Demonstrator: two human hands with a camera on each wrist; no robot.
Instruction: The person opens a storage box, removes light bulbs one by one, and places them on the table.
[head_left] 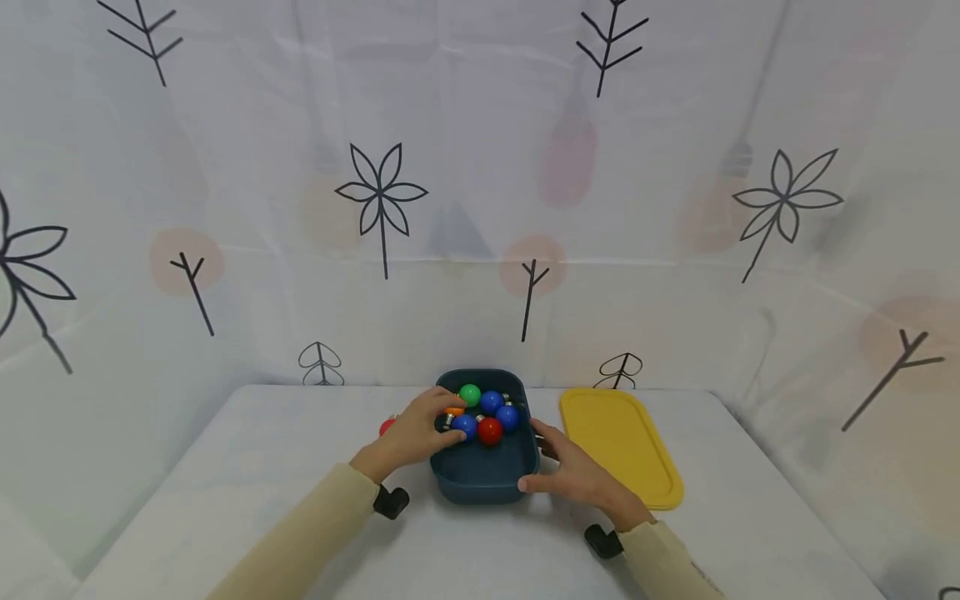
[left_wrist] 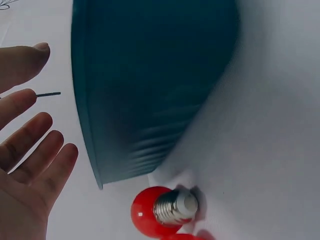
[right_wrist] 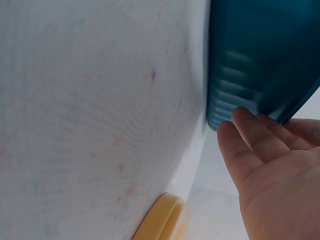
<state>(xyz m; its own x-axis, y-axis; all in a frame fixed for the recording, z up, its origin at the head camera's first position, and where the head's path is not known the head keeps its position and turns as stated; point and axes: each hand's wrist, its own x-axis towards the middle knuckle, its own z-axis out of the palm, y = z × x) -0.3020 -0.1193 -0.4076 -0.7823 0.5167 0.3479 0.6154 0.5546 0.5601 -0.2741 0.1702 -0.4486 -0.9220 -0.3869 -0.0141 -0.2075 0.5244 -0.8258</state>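
Note:
A dark teal plastic container (head_left: 480,471) holds several coloured light bulbs: a green bulb (head_left: 470,395), blue ones (head_left: 492,402), a red bulb (head_left: 491,431) and an orange one (head_left: 454,411). My left hand (head_left: 420,425) reaches over its left rim, thumb beside a blue bulb (head_left: 465,427). In the left wrist view its fingers (left_wrist: 37,155) are spread, with nothing between them. My right hand (head_left: 573,475) rests against the container's right side, thumb at the near corner. The right wrist view shows nearly straight fingers (right_wrist: 260,135) along the outer wall.
A yellow lid (head_left: 618,446) lies flat on the white-covered table, right of the container. Red bulbs (left_wrist: 155,212) lie on the table at the container's left, partly behind my left hand in the head view. A patterned white cloth (head_left: 465,208) hangs behind.

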